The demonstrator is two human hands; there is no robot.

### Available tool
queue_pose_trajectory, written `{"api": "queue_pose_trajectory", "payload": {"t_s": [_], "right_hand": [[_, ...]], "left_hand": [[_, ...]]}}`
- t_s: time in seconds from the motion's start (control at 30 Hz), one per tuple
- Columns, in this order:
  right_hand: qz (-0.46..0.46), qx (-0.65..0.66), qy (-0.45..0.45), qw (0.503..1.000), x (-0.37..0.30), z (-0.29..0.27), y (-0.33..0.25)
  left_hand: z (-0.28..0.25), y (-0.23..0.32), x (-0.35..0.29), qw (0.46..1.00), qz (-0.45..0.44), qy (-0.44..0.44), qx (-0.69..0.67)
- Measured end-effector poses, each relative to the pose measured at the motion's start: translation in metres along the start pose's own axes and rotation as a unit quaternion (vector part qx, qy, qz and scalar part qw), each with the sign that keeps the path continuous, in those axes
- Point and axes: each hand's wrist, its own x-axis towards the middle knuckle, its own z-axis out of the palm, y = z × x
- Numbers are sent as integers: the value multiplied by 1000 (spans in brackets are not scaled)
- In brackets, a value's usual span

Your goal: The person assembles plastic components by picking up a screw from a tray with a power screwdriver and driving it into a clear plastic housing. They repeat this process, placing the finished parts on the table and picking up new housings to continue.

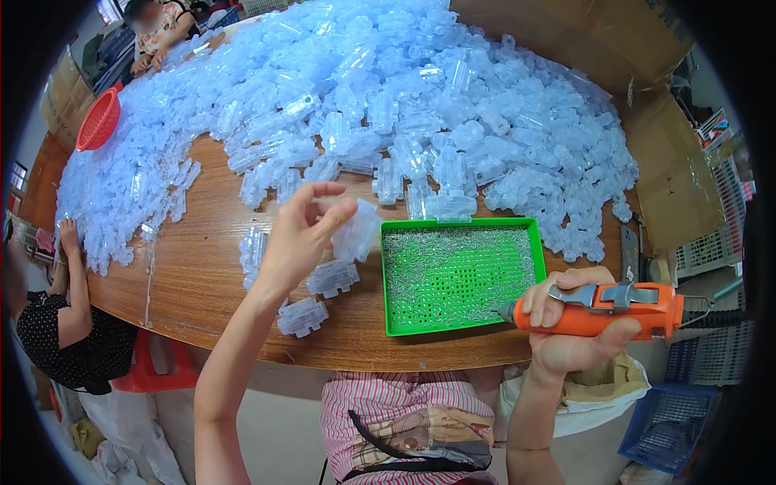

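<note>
driver (586, 321) is held at lower right of the frame by the tightly wrapped right hand (566, 353), tip at a green tray (501, 221) of screws (420, 242). near centre, a blurred clear part (357, 232) is seen beside the half-curled left hand (301, 236); whether it is gripped cannot be told.

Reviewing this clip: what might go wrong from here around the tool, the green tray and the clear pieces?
1. The right hand holds the orange tool with its tip at the green tray's near right corner; a knock might scatter the small metal pieces.
2. The blurred clear piece by the left hand might drop; whether it is gripped is unclear.
3. The loose heap might slide into the tray.
</note>
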Motion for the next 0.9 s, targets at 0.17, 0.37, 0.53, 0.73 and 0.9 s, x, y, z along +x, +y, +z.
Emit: {"api": "queue_pose_trajectory", "payload": {"t_s": [0.17,0.37,0.53,0.73,0.9], "right_hand": [[15,-1,-15,1000,2,-1,11],[30,16,-50,998,4,4,41],[46,34,-66,996,5,1,58],[60,44,-71,995,4,-1,60],[64,37,-80,994,5,-1,57]], "left_hand": [[-1,1,-71,976,-109,-129,-140],[28,-23,-141,971,-60,-223,-59],[49,-28,-151,959,9,-185,213],[46,-20,-149,927,19,-186,326],[47,-33,-145,931,145,-142,302]]}}
